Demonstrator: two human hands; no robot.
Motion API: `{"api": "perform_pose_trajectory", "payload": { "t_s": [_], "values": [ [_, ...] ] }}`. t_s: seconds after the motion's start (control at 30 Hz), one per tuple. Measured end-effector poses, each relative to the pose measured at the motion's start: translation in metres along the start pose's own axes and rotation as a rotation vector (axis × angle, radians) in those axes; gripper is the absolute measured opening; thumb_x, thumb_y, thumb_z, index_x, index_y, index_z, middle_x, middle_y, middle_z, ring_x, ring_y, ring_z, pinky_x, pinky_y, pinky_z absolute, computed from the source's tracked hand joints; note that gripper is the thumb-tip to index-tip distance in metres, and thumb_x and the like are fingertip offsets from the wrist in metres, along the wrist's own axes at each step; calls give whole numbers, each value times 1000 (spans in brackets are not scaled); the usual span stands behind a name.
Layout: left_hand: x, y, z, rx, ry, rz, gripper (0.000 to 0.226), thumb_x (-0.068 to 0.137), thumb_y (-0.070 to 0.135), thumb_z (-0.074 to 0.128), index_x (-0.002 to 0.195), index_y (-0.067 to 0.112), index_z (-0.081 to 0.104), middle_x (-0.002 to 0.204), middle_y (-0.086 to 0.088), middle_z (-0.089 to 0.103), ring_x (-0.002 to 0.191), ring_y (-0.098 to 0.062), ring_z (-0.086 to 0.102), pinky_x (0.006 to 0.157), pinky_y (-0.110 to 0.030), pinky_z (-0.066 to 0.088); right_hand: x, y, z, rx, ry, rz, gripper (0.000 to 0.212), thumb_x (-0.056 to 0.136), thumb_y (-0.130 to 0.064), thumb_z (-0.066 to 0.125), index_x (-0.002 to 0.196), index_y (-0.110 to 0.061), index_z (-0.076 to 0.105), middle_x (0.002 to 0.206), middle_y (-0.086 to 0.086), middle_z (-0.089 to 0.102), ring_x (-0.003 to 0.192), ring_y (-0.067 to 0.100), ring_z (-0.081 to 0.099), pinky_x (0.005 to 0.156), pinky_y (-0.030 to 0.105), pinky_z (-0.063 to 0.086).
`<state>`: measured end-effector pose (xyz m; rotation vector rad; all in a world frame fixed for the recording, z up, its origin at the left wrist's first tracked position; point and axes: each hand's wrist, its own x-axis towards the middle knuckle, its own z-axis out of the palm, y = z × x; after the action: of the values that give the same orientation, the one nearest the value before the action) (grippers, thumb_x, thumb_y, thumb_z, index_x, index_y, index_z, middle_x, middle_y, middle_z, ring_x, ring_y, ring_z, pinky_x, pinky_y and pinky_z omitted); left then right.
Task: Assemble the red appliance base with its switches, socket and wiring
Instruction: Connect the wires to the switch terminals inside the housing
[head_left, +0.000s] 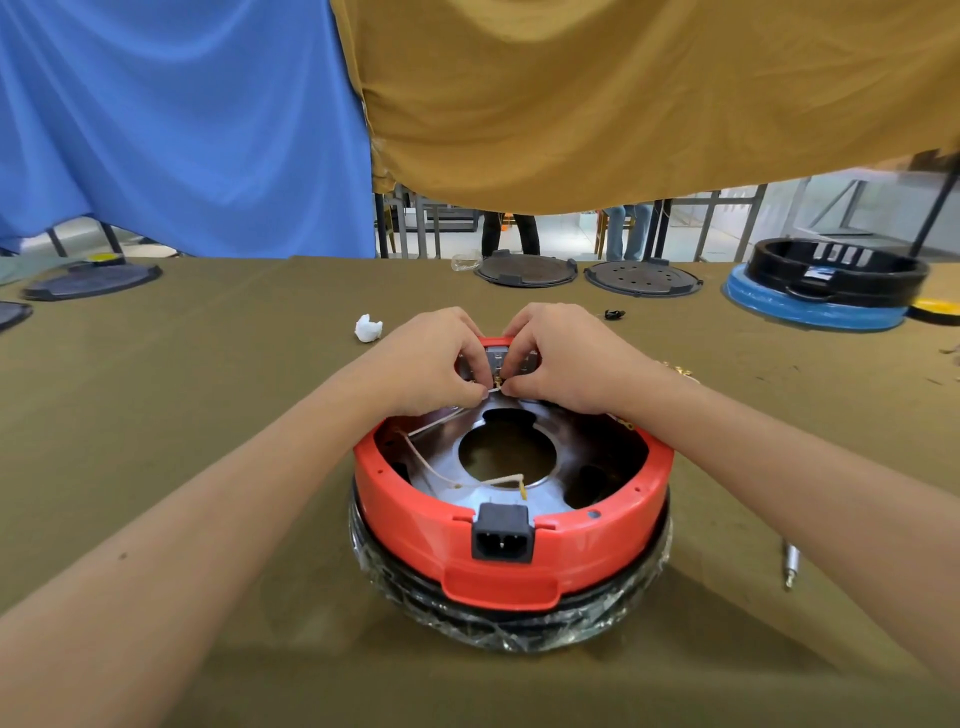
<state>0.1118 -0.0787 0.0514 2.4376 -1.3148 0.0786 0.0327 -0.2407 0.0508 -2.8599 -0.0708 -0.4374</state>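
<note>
Got the red base (415, 512) sitting upside down in the middle of the tabletop, near my edge, on top of a black ring wrapped in clear plastic (613, 608). The black socket (502, 532) is seated in the wall facing me. Both hands are at the far rim: my left hand (426, 364) pinches a thin white wire (431, 423) and my right hand (566, 358) pinches the little brass terminal (498, 383) right beside it, fingertips of both hands nearly touching, just under the switch block (527, 362). Another white wire (441, 475) loops across the metal plate (447, 452) inside. A crumpled white wad (368, 328) lies just past my left hand, and a metal bit (790, 564) near the right edge.
</note>
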Motion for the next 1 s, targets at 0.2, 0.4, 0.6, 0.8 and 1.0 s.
{"api": "perform_pose_trajectory", "payload": {
  "t_s": [0.2, 0.4, 0.6, 0.8, 1.0],
  "values": [
    [2, -1, 2, 22, 20, -4, 13, 80, 23, 73, 73, 35, 72, 111, 11, 53, 96, -8, 53, 85, -29, 44, -2, -4, -1, 26, -15, -26, 49, 77, -32, 79, 117, -19, 53, 113, -1, 62, 99, 21, 59, 83, 38, 50],
    [3, -1, 3, 32, 24, -2, 15, 80, 23, 73, 72, 35, 70, 110, 9, 54, 93, -7, 50, 84, -28, 43, 0, -5, -3, -128, -65, -81, 38, 85, -35, 68, 119, -19, 62, 108, 4, 63, 97, 25, 59, 82, 38, 48],
    [3, -2, 3, 43, 27, 7, 13, 80, 21, 72, 73, 31, 71, 113, 6, 55, 95, -8, 50, 85, -29, 42, 6, -4, -4, -263, -69, -152, 32, 88, -40, 63, 111, -19, 62, 100, 2, 62, 88, 22, 58, 67, 29, 35],
    [3, -4, 3, 32, 30, 10, 10, 80, 19, 71, 76, 27, 74, 112, 9, 55, 94, -5, 49, 81, -24, 37, 4, 1, 0, -256, -22, -180, 32, 91, -40, 61, 115, -20, 62, 103, 3, 61, 93, 23, 59, 70, 29, 33],
    [3, -4, 2, 21, 32, 6, 12, 81, 17, 69, 76, 27, 74, 111, 10, 55, 93, -4, 50, 80, -23, 35, 6, 1, 2, -256, 8, -175, 31, 91, -37, 60, 117, -20, 62, 105, 3, 61, 96, 23, 59, 70, 29, 33]
  ]
}}
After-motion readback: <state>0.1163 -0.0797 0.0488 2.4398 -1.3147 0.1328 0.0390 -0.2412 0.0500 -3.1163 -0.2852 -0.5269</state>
